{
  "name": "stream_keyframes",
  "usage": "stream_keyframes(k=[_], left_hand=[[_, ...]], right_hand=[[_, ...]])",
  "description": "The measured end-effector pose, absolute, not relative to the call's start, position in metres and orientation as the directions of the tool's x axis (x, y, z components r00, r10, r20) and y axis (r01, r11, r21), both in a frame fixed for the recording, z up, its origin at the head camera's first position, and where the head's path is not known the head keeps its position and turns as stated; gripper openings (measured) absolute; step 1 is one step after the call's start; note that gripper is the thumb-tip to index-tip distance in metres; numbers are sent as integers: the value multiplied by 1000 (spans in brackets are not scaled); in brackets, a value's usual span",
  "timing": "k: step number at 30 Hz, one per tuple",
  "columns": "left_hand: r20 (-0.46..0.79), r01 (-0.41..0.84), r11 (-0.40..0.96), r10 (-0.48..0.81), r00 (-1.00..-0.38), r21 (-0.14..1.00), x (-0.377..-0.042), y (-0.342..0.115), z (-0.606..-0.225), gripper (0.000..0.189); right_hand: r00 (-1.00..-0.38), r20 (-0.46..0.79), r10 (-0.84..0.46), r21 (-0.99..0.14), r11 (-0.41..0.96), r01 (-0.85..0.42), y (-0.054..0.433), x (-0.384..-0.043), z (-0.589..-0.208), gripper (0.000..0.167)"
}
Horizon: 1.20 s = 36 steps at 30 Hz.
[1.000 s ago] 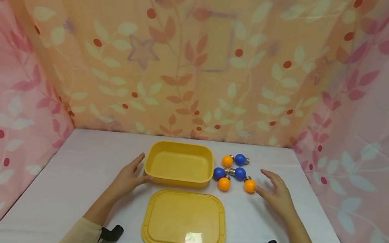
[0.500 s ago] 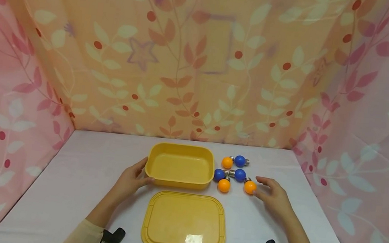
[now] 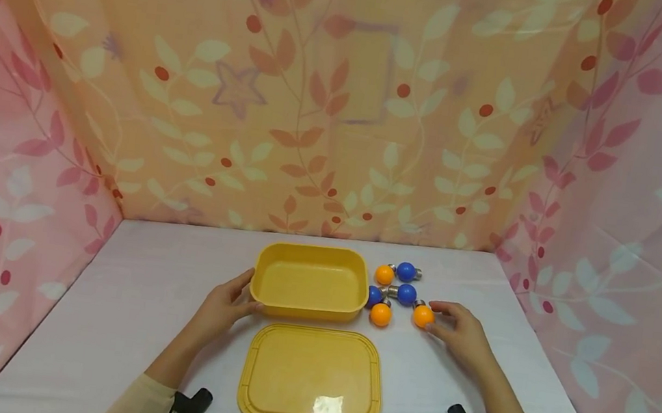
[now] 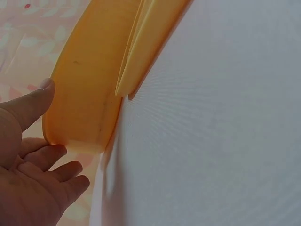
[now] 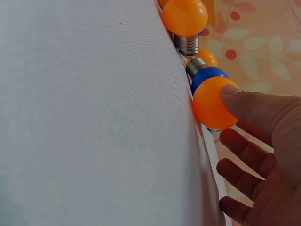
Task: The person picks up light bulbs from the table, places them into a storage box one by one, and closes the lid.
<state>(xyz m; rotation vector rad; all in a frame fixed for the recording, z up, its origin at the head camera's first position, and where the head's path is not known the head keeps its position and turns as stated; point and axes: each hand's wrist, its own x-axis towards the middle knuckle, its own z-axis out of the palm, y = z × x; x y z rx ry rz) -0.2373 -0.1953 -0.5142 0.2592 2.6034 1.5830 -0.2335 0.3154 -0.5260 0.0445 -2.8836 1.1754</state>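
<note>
Flowered fabric point(image 3: 301, 93), creased at the corners, walls in a smooth white cloth point(image 3: 98, 336). On it sits a deep yellow box point(image 3: 305, 313) with rounded corners and, just in front, its flat, glossy lid point(image 3: 312, 376) with a ridged border. The left hand point(image 3: 222, 305) grips the box's near left corner between thumb and fingers. The right hand point(image 3: 463, 334), half open, has its thumb against a round orange bulb point(image 3: 421, 317); whether it pinches it cannot be told. Five more bulbs point(image 3: 406, 294), blue and orange with threaded metal bases, lie between that bulb and the box.
</note>
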Motion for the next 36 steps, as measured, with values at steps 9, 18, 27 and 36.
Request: stream_keyframes(k=[9, 18, 27, 36], left_hand=[[19, 109, 446, 203, -979, 888, -237, -193, -515, 91], [22, 115, 445, 209, -978, 888, -236, -194, -518, 90], [11, 100, 451, 196, -981, 887, -236, -196, -516, 91], [21, 106, 426, 200, -980, 898, -238, -193, -516, 91]], right_hand=[[-997, 75, -32, -664, 744, -74, 315, -233, -529, 47], [-996, 85, -31, -652, 754, -79, 316, -232, -531, 48], [-998, 61, -14, -663, 747, -51, 314, -234, -522, 49], [-993, 116, -25, -655, 749, -96, 316, -233, -505, 50]])
